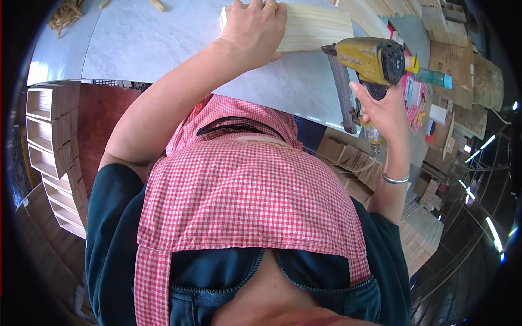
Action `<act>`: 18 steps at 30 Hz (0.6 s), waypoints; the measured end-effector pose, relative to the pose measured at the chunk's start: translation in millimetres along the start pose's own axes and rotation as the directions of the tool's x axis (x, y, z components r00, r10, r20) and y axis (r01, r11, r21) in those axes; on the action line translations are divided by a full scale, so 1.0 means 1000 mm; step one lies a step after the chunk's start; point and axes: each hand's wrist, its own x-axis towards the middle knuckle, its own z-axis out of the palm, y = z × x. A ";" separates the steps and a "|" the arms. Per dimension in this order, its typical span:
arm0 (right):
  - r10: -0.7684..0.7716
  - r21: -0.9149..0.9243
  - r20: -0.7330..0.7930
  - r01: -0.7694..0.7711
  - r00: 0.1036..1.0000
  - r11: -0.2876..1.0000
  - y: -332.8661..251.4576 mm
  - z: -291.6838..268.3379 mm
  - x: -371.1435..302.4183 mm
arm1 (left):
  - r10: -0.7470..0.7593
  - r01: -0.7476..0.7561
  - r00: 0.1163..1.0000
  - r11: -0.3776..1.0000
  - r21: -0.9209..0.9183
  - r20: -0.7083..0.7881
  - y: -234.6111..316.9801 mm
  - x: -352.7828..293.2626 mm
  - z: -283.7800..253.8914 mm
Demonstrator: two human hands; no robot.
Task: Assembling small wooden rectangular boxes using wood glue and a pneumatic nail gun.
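My right hand [385, 111] is wrapped round the handle of a yellow and black pneumatic nail gun [361, 54]. The nail gun's nose points left and meets, or nearly meets, the right end of a pale wooden piece [318, 30]; I cannot tell whether they touch. On that wood lies my left hand [254, 27], fingers over its top and thumb along the near side, gripping it. The wood rests on the grey marbled tabletop [157, 46] at the far side. Its far edge is cut off by the picture, so its full shape is hidden.
Stacked pale wooden boxes [41, 130] stand at the left, below the table. More wood pieces [391, 8] lie at the back right. An air hose [359, 168] runs below the nail gun. Rubber bands [66, 15] lie at the far left, and cardboard [454, 68] stands at the right.
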 end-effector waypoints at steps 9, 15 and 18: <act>-0.030 0.093 0.048 0.026 0.998 0.995 -0.025 0.029 -0.025 | -0.154 0.097 0.980 0.921 -0.378 -0.125 -0.048 -0.070 -0.003; -0.165 0.120 0.137 0.149 0.977 0.982 -0.048 0.064 -0.041 | -0.211 0.128 0.971 0.857 -0.500 -0.112 -0.064 -0.085 0.034; -0.233 0.139 0.138 0.214 0.963 0.967 -0.053 0.072 -0.043 | -0.213 0.103 0.961 0.869 -0.485 -0.176 -0.064 -0.084 0.041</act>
